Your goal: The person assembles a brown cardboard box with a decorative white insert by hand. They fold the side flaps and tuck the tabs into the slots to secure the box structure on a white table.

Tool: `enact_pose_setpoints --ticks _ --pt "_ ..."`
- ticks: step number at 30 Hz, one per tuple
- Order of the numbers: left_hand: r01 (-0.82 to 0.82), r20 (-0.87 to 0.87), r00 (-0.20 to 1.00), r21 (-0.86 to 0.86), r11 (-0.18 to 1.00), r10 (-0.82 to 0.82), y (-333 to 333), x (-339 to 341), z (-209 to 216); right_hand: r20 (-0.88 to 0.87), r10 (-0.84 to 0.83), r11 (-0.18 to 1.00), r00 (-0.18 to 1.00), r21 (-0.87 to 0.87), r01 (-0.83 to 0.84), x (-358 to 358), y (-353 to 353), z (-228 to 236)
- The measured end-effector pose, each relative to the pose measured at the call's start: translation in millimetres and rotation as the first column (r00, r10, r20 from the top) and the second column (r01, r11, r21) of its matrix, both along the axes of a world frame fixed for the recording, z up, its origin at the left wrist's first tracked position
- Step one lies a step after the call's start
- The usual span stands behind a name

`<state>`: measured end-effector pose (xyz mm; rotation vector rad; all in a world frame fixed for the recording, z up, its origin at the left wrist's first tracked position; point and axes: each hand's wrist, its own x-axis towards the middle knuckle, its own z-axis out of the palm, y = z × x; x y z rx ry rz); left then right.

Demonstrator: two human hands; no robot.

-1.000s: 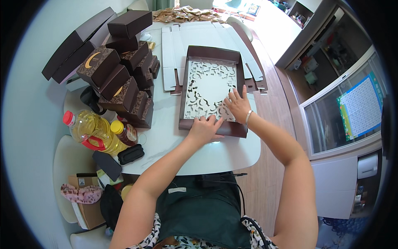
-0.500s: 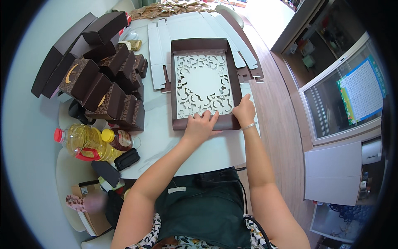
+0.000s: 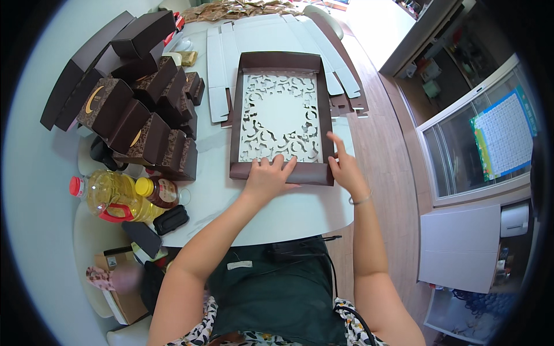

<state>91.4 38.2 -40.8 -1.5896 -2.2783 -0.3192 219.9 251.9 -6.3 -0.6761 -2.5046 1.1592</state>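
A dark brown rectangular cardboard box (image 3: 326, 115) with raised walls lies on the table. Its white floor panel (image 3: 280, 112) has a cut-out floral pattern around a plain middle. My left hand (image 3: 268, 177) grips the near wall, fingers hooked over the top edge and thumb along the outside. At the near right corner is my right hand (image 3: 348, 170), its index finger stretched up and apart from the thumb, which is close to or touching the box's side. Beyond and under the box's far end, flattened white and brown cardboard blanks (image 3: 268, 37) are spread out.
Folded brown boxes (image 3: 147, 135) are stacked on the left. In front of them stand an oil bottle (image 3: 118, 193) with a red cap and a yellow-lidded jar (image 3: 164, 193), beside a black case (image 3: 171, 220). Crumpled brown packets (image 3: 242, 10) lie at the far end of the white table (image 3: 231, 213).
The box has shifted slightly left and tilted a little, with my left hand moving along on it. My right hand has loosened from the corner, and its index finger has straightened.
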Motion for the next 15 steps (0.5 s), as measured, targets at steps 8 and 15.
enact_pose_setpoints --ticks 8,15 --pt "0.004 0.042 0.999 -0.087 0.996 0.000 1.1 -1.2 10.6 0.012 0.436 0.881 0.900 0.199 -0.430 32.5 10.3 7.9" --pt "-0.005 0.080 0.997 -0.126 0.992 0.015 5.6 -7.3 16.1 0.104 0.503 0.834 0.858 0.204 -0.513 20.7 29.4 2.3"
